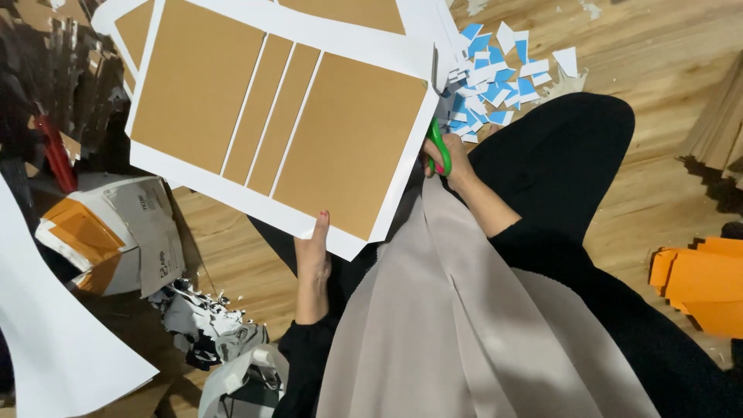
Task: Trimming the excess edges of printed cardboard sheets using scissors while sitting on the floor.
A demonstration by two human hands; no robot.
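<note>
Fingers of our left hand (313,259) pinch the near edge of the white sheet (282,116), thumb on top, the rest hidden beneath it. Our right hand (449,161) is closed through the green scissors (438,145), at the sheet's right edge; how far the blades are spread we cannot tell, since the paper covers them.

The sheet carries 4 brown cardboard panels (348,147) with white margins between and around them. It hangs tilted over our lap, with more such sheets behind it on the far side.

To cut well, we judge the left hand should keep the sheet taut and turn it toward the blades, so the scissors follow the white margin and stay off the cardboard.

Room is tight. Blue and white scraps (491,81) lie just beyond the scissors on the wooden floor (665,54). A cardboard box (108,232) sits left, orange pieces (700,286) right.
</note>
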